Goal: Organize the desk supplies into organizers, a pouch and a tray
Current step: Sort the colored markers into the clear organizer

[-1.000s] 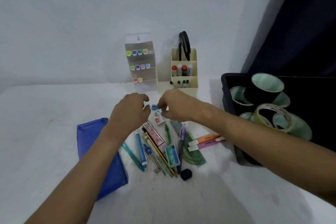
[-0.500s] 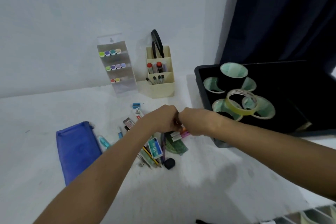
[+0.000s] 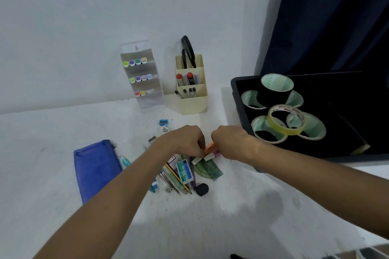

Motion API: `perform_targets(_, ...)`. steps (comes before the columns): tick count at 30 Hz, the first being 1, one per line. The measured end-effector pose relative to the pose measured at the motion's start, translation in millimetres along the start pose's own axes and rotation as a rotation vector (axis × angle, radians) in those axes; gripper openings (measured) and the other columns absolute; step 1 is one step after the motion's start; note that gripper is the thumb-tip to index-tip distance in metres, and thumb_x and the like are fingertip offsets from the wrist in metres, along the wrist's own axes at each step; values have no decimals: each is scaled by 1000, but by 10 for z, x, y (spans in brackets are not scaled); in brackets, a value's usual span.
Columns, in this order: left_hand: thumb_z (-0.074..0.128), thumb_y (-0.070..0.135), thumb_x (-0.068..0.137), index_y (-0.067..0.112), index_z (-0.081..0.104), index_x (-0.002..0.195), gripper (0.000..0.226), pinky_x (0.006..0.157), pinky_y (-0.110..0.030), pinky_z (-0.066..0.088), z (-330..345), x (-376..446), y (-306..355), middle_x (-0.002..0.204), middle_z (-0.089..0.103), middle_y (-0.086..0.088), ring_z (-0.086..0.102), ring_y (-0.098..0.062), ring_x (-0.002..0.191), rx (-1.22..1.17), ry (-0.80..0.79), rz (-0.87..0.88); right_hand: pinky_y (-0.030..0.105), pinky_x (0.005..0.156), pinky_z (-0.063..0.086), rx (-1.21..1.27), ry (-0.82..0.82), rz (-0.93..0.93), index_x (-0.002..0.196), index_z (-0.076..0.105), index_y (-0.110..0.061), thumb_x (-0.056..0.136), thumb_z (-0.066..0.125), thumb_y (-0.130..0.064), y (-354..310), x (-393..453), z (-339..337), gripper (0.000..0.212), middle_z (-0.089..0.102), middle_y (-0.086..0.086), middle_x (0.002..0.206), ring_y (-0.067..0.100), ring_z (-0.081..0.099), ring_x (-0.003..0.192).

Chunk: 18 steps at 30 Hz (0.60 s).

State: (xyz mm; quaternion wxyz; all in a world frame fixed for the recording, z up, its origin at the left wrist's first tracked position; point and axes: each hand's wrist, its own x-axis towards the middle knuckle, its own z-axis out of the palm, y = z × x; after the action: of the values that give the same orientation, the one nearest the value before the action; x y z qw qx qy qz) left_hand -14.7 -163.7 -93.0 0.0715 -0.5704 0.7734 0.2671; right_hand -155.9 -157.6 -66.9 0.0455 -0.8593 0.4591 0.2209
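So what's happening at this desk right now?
A person is tidying stationery. Both hands, the left hand and the right hand, meet over two highlighters at the edge of a loose pile of pens and pencils; the exact grip is hidden. A blue pouch lies flat beside the pile. At the back, a clear marker rack and a cream pen holder already hold items, and the black tray holds tape rolls.

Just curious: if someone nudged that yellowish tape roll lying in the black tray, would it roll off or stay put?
The yellowish tape roll leans tilted on other tape rolls, so a nudge would probably slide it off them. It looks thin and hollow, likely light. The black tray wall should contain it.
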Motion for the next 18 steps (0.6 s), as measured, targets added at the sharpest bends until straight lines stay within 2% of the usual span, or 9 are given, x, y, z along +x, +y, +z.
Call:
perform_targets(3, 69, 28, 77, 10, 72, 94, 26, 74, -32, 54, -7, -4, -50, 92, 70, -3, 64, -19, 85, -32, 28, -59, 30, 68, 39, 1, -4, -21, 112, 56, -8, 94, 53, -24, 8, 15, -18, 24, 59, 9, 107, 24, 59, 91)
perform_targets(5, 66, 26, 79, 9, 69, 94, 23, 75, -32, 54, -30, -20, -100, 96, 69, -5, 63, -20, 88, -47, 74, -85, 31, 65, 39, 18, 12, -38, 109, 57, -9, 94, 54, -36, 11, 37, -48, 30, 53, 5, 87, 20, 51, 78)
perform_targets(8, 65, 26, 81, 13, 66, 104, 26, 74, -26, 49, -59, -38, -150, 101, 65, -2, 59, -16, 89, -58, 91, -68, 30, 64, 39, 32, 20, -58, 101, 57, -10, 92, 57, -32, 9, 76, -84, 24, 44, 2, 78, 20, 48, 74)
perform_targets(11, 65, 36, 84, 17, 64, 114, 36, 76, -24, 46, -55, -15, -177, 106, 65, -1, 57, -14, 89, -45, 105, -52, 30, 63, 40, 21, 27, -69, 97, 59, -10, 91, 59, -25, -4, 108, -89, 15, 41, -1, 68, 21, 48, 70)
perform_targets(13, 64, 44, 85, 17, 64, 118, 42, 78, -24, 45, -37, 14, -167, 108, 65, -1, 58, -15, 92, -65, 106, -39, 30, 63, 42, 26, 9, -66, 103, 62, -9, 90, 61, -19, -4, 129, -85, 17, 47, 1, 72, 20, 50, 69)
perform_targets(15, 62, 43, 87, 15, 65, 118, 42, 75, -22, 43, -13, 56, -138, 108, 68, -4, 60, -17, 91, -46, 130, -14, 30, 64, 45, 8, -4, -83, 105, 64, -9, 87, 64, -16, 9, 131, -90, 19, 53, 3, 79, 20, 53, 69)
perform_targets(18, 62, 37, 87, 11, 67, 114, 38, 69, -21, 38, -1, 102, -84, 103, 69, -7, 53, -13, 77, -39, 177, -7, 30, 66, 46, -20, -33, -125, 106, 65, -10, 83, 69, -14, 49, 102, -142, 23, 64, 6, 93, 20, 57, 76)
